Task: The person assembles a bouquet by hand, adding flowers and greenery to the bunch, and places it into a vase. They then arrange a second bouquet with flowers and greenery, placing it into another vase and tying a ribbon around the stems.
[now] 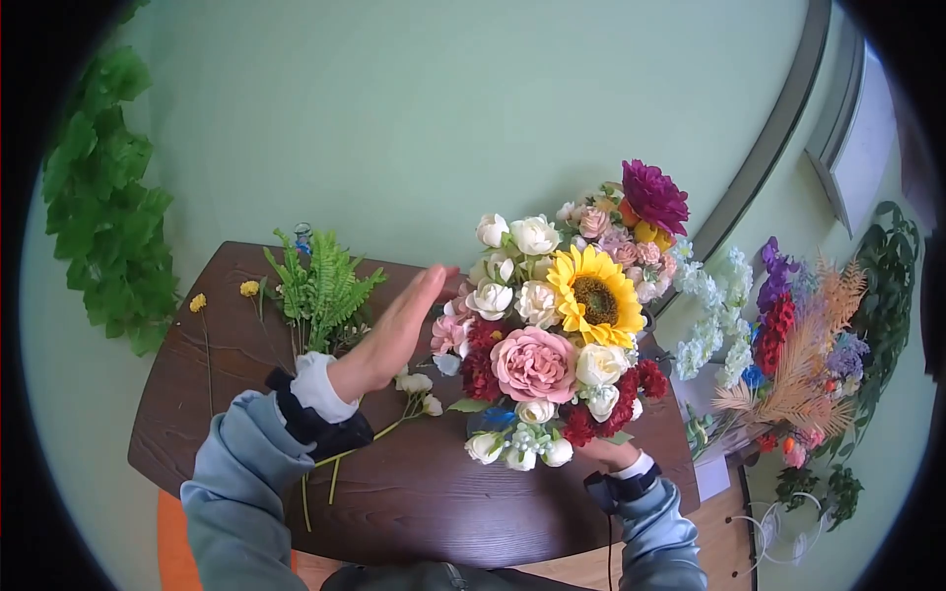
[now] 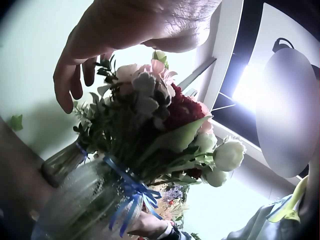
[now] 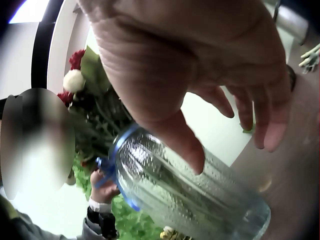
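Observation:
A full bouquet [image 1: 533, 362] of artificial flowers, with a yellow sunflower [image 1: 595, 298], a pink peony, white roses and dark red blooms, stands in a ribbed clear glass vase [image 3: 195, 192]. A blue ribbon [image 2: 131, 190] is tied in a bow round the vase's neck. My left hand [image 1: 399, 330] is raised beside the bouquet's left side, fingers straight, holding nothing. Under the right side of the blooms is my right hand [image 1: 606, 453], mostly hidden in the head view. In the right wrist view its thumb lies right at the glass, its fingers loosely bent and spread.
Green fern sprigs [image 1: 330, 291], yellow flowers [image 1: 248, 289] and white-flowered stems [image 1: 414, 382] lie on the left of the dark wooden table [image 1: 453, 507]. Behind the bouquet is another arrangement with a purple bloom [image 1: 654, 197]. More flowers [image 1: 788, 384] lie off to the right.

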### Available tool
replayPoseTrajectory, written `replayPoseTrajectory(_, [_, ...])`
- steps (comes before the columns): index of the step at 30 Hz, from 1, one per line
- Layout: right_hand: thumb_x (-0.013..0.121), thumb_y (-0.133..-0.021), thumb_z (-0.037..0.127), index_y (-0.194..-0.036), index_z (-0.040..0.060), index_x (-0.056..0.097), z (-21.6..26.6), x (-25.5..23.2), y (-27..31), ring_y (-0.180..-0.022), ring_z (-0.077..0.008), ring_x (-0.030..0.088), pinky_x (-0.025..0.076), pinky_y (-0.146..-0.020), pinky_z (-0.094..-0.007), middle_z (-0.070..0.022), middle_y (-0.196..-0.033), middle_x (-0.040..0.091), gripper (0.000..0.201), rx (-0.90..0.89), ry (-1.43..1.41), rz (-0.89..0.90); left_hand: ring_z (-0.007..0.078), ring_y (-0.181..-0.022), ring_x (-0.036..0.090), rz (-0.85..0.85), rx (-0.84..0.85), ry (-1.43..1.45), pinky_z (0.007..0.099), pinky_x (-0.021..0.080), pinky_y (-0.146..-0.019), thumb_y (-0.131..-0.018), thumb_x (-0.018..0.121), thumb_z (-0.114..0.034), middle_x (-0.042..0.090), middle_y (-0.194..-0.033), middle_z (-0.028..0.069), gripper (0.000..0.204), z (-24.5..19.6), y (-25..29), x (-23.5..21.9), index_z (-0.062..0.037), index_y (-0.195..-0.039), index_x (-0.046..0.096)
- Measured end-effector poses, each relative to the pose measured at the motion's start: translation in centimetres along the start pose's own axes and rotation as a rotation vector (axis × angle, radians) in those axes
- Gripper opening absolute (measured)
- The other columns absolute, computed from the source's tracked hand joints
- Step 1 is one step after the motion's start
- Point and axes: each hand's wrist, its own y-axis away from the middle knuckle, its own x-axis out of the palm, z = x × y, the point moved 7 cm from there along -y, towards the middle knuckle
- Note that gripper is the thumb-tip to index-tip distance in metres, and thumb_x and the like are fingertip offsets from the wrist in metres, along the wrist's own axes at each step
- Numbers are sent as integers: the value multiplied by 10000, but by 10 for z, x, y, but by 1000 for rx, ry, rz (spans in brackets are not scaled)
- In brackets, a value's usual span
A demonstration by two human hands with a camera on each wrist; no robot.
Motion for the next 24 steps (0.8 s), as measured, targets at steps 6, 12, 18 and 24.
replayPoseTrajectory(6, [600, -860, 242, -1223, 66, 481, 22, 41, -5, -1129, -214, 479, 374, -989, -377, -90, -1201, 517, 421, 24, 230, 258, 237, -1263, 395, 138, -247, 546, 540, 351, -993, -902, 239, -645, 365, -1400, 49, 699, 38, 23, 37, -173, -1416, 266])
replayPoseTrajectory(12, [679, -816, 267, -1330, 65, 376, 29, 56, -13, -1239, -213, 399, 290, -1064, -386, -96, -1323, 447, 630, 82, 69, 166, 251, -1209, 457, 61, -189, 743, 466, 376, -990, -902, 282, -634, 416, -1366, 74, 665, 47, 32, 49, -192, -1399, 289])
replayPoseTrajectory(18, [820, -624, 385, -1293, -20, 386, 7, 54, -33, -1184, -321, 436, 318, -1024, -400, -200, -1261, 464, 894, 180, 157, -278, 166, -989, 559, 54, 186, 962, 332, 430, -902, -940, 408, -207, 561, -1108, 56, 297, 106, 11, 31, -48, -1182, 469])
replayPoseTrajectory(24, [813, -610, 424, -1335, -41, 245, 8, 53, -56, -1221, -406, 328, 281, -1036, -450, -276, -1275, 361, 1032, 32, 415, -567, 158, -1065, 515, -209, 190, 206, 306, 402, -928, -812, 555, -24, 544, -1131, 50, 364, 86, 15, 50, -2, -1166, 471])
